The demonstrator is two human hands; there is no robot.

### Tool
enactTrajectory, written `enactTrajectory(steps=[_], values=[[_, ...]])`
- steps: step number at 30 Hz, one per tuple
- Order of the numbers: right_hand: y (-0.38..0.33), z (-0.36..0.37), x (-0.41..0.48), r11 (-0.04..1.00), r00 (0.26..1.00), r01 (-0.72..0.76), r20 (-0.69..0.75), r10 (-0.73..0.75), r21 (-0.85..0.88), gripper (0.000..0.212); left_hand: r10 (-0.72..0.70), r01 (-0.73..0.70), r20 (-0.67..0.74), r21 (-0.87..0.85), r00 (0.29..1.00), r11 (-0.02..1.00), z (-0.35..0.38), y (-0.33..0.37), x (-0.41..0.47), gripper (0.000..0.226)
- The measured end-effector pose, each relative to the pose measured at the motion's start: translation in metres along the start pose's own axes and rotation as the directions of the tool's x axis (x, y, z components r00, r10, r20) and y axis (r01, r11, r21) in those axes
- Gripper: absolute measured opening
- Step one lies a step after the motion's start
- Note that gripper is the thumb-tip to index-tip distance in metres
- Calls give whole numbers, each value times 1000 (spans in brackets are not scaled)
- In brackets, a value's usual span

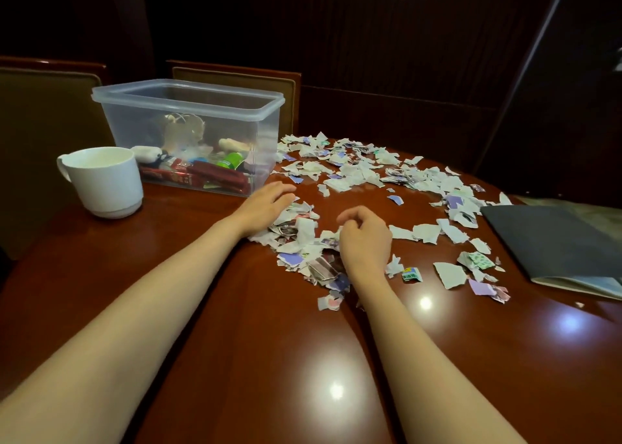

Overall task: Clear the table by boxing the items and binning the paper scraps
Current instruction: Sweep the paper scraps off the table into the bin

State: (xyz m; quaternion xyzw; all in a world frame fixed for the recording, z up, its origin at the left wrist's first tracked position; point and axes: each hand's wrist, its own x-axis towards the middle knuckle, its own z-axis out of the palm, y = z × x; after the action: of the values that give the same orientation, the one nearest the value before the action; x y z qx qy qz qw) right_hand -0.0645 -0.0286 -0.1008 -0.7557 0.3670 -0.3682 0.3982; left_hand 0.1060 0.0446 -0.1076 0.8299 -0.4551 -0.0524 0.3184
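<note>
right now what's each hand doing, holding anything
Left hand: open, fingers flat on the paper scraps.
Right hand: fingers curled over scraps; a grip cannot be told.

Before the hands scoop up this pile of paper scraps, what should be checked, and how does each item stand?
1. Scraps in one pile: not ok; many lie scattered beyond it.
2. Left hand on the pile's edge: ok.
3. Right hand holding nothing: cannot tell, fingers curled.
4. Bin in view: not ok.
5. Items boxed: not ok; cup stands outside the box.
</note>
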Motion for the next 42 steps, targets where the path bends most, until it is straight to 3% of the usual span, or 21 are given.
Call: enactTrajectory(steps=[2, 6, 11, 15, 20, 24, 27, 30, 33, 36, 39, 42], values=[[6, -7, 3, 1000, 999, -23, -37, 23, -12, 33, -47, 44, 104, 32, 993, 999, 4, 0, 13, 44], [12, -21, 12, 997, 999, -19, -36, 16, -76, 32, -7, -5, 227, 51, 974, 999, 10, 12, 13, 43], [19, -29, 12, 997, 998, -69, -6, 69, -31, 33, 111, -117, 293, 1, 950, 993, 16, 35, -18, 40], [16, -34, -1, 999, 1000, 5, 6, -5, -41, 32, 99, -61, 273, -145, 957, 987, 23, 57, -40, 37], [15, -60, -12, 930, 993, 91, -40, -113, -355, 31, 86, -36, 246, -203, 965, 979, 26, 71, -53, 41], [27, -70, -17, 874, 987, 8, 145, 71, -486, 45, 45, 5, 273, -180, 961, 984, 29, 90, -56, 45], [28, -79, -28, 920, 948, 65, 311, 64, -387, 53, 40, 42, 357, -221, 933, 974, 36, 106, -56, 48], [22, -91, -42, 964, 856, 144, 518, -8, -223, 77, 82, 81, 407, -368, 910, 926, 38, 118, -60, 56], [19, -94, -52, 963, 817, 172, 577, -21, -207, 100, 41, 118, 335, -441, 941, 890, 27, 115, -66, 55], [22, -81, -54, 902, 820, 283, 570, -50, -327, 106, -58, 158, 223, -463, 973, 872, 14, 104, -78, 51], [23, -60, -51, 839, 821, 351, 567, -63, -416, 99, -179, 254, 212, -410, 961, 876, 12, 97, -97, 47], [21, -45, -51, 768, 854, 424, 494, -162, -480, 71, -183, 237, 168, -407, 969, 882, 21, 102, -113, 44]])
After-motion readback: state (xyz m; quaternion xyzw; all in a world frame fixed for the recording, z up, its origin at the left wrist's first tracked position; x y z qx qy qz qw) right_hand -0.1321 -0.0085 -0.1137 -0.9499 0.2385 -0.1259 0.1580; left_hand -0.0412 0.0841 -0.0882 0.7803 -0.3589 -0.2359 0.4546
